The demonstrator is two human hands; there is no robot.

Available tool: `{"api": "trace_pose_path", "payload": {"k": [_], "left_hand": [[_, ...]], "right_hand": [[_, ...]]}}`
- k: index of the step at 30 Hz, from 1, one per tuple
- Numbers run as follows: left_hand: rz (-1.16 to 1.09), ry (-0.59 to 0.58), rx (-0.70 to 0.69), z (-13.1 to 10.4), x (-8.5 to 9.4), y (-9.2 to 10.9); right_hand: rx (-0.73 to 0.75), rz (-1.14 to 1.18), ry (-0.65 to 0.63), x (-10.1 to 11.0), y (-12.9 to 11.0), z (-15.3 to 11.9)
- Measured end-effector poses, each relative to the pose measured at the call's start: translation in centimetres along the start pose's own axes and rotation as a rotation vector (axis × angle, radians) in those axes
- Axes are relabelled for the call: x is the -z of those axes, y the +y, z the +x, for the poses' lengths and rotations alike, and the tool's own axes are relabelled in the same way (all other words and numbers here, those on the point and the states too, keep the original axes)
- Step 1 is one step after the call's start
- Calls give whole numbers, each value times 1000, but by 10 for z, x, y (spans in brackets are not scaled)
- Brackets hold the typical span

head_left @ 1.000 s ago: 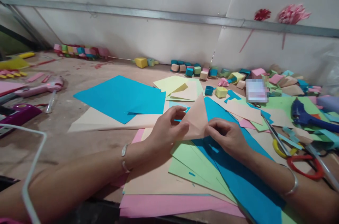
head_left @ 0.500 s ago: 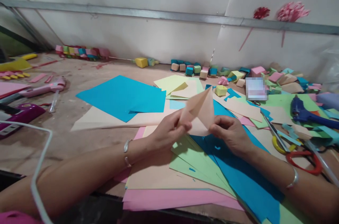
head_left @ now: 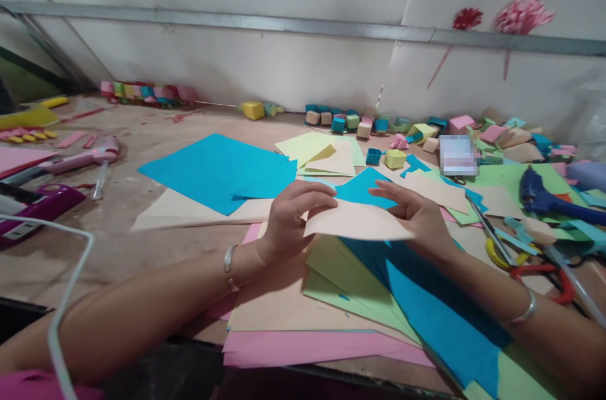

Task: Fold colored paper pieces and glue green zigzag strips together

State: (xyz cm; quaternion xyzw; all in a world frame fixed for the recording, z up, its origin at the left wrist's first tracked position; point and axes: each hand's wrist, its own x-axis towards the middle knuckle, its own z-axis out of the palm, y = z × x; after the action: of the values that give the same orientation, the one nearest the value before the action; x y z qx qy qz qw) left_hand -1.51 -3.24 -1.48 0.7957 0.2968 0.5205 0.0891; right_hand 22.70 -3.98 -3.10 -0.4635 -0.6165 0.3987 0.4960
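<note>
Between my hands a peach sheet of paper is held up, bowed and seen nearly edge-on. My left hand grips its left end, fingers curled over the top edge. At the right end, my right hand has its thumb side against the paper, with the fingers bent and raised towards the middle. Beneath lie a long blue sheet, pale green sheets and a large peach sheet with a pink sheet under it. The paper hides part of the stack.
Scissors with red and yellow handles and a blue glue gun lie at right. A pink glue gun and a purple power strip are at left, near a white cable. Folded paper cubes line the wall.
The peach paper was pinched into a pointed fold standing upright; now it is opened out and tipped flatter. My fingers have moved from its lower corners to its two ends.
</note>
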Motion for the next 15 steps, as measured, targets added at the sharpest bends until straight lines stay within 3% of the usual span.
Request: {"api": "trace_pose_path", "payload": {"k": [6,11,15], "left_hand": [[-61,10,-139,0,-2,5],[-75,-26,-205,-2,-5,-3],[-96,-46,-171,-4,-5,-8]], "right_hand": [[475,-51,-84,3,-8,-9],[625,-209,-125,22,-1,5],[757,-348,-116,27,4,14]]}}
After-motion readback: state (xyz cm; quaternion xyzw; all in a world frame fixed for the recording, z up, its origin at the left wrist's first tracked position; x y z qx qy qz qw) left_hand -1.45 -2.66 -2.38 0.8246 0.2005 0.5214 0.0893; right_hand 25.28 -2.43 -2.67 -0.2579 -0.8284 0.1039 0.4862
